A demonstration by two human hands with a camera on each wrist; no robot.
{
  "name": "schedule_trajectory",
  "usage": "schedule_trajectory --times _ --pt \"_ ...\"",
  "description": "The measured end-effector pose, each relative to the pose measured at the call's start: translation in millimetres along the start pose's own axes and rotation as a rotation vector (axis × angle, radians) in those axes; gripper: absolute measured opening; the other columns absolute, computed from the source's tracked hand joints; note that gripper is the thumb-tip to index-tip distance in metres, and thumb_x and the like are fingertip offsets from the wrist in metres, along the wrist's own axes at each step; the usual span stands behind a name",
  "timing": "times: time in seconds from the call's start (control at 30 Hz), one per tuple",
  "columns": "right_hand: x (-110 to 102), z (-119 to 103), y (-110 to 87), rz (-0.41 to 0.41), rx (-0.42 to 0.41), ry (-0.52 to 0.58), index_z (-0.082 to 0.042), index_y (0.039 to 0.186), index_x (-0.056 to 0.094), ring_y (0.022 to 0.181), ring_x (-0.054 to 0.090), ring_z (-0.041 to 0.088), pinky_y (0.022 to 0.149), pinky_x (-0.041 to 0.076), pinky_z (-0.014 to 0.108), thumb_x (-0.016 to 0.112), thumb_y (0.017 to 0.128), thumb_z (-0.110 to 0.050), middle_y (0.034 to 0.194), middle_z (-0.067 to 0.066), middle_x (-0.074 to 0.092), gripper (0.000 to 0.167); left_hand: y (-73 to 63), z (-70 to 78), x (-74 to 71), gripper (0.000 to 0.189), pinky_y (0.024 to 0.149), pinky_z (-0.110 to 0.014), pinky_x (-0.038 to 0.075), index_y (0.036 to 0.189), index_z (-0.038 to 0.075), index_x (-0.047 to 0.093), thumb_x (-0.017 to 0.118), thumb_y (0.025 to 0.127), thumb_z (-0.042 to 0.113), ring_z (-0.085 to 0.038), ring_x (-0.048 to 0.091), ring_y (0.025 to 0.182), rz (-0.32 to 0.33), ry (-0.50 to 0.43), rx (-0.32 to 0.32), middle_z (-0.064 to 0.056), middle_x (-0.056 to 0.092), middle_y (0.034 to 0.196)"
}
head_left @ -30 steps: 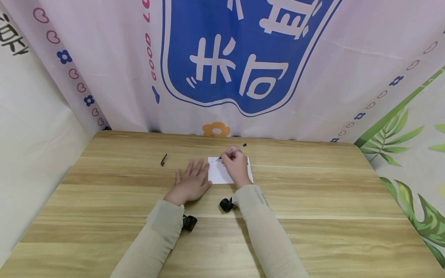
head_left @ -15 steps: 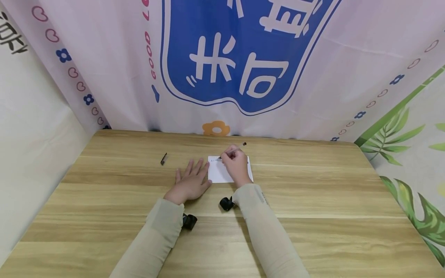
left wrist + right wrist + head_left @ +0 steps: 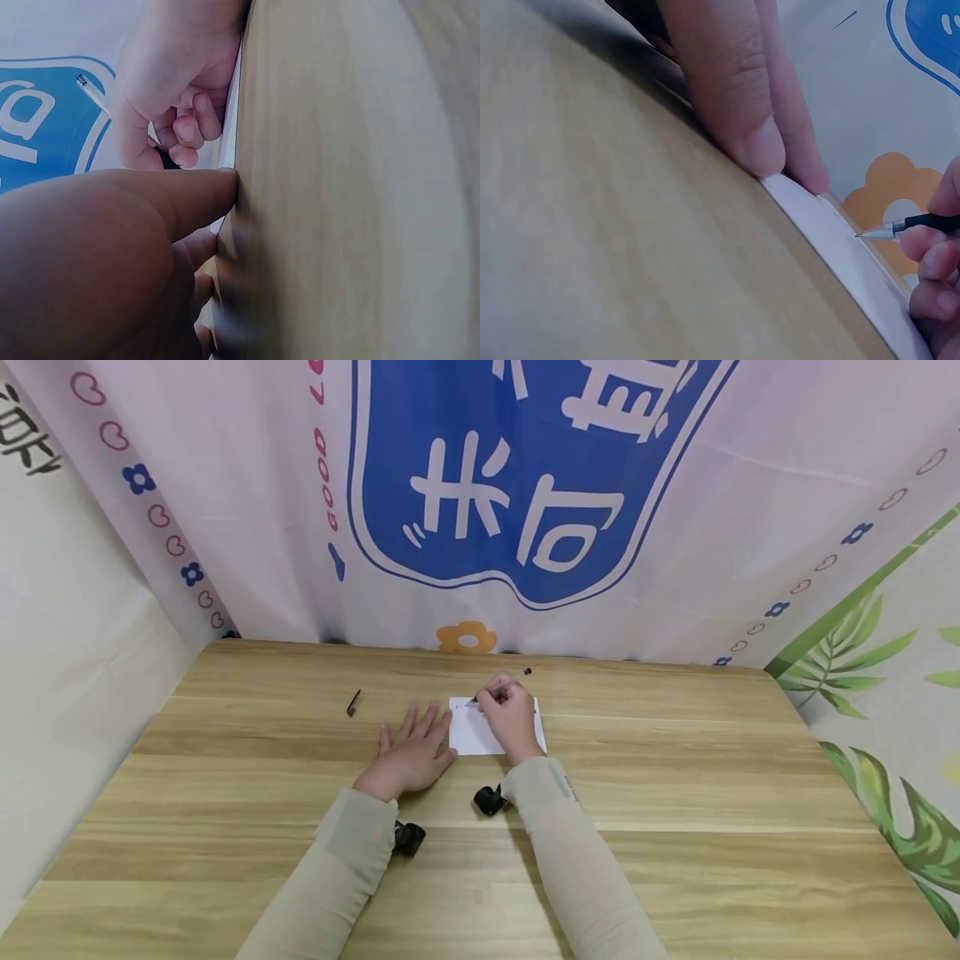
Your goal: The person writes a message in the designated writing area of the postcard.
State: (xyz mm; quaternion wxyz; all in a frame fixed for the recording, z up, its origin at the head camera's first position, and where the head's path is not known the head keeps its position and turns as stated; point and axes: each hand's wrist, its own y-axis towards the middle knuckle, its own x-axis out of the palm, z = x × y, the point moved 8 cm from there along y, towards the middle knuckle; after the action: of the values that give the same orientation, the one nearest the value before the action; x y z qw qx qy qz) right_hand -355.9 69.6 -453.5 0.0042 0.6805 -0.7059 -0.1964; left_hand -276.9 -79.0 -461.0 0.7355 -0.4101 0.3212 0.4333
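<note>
The wood-grain worktop (image 3: 712, 793) bears white paper (image 3: 471, 736); the left hand (image 3: 411, 758), fingers spread, touches its left edge, while over its right half the right hand (image 3: 513, 717) pinches a pen (image 3: 911, 224), tip leftward near the paper's far edge, tail slanting up rightward.

The right hand (image 3: 512, 718) is hiding part of the paper (image 3: 474, 739) toward three o'clock; writing (image 3: 462, 706) at its ten o'clock is appearing too small to read. At twelve, the head view is cutting off the blue emblem (image 3: 513, 468).
</note>
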Motion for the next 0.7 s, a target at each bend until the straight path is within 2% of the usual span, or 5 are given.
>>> schedule_trajectory --times 0.3,0.7 --pt "-3.9 -1.1 -1.2 0.031 0.024 0.062 -0.004 0.08 0.063 0.062 0.061 0.015 0.058 0.05 0.023 0.062 0.09 -0.005 0.069 0.006 0.064 0.01 -0.6 0.4 0.0 0.067 0.113 -0.07 -0.013 0.164 0.016 0.01 0.041 0.109 0.039 -0.036 -0.015 0.153 0.004 0.004 0.006 -0.01 -0.004 0.17" --pt "-0.4 0.8 -0.9 0.002 0.015 0.042 -0.005 0.079 0.062 0.063 0.062 0.016 0.057 0.051 0.025 0.063 0.09 -0.004 0.07 0.005 0.063 0.011 -0.9 1.4 -0.8 0.067 0.114 -0.07 -0.013 0.164 0.015 0.011 0.041 0.109 0.039 -0.036 -0.015 0.153 0.002 0.001 0.001 -0.01 -0.005 0.17"
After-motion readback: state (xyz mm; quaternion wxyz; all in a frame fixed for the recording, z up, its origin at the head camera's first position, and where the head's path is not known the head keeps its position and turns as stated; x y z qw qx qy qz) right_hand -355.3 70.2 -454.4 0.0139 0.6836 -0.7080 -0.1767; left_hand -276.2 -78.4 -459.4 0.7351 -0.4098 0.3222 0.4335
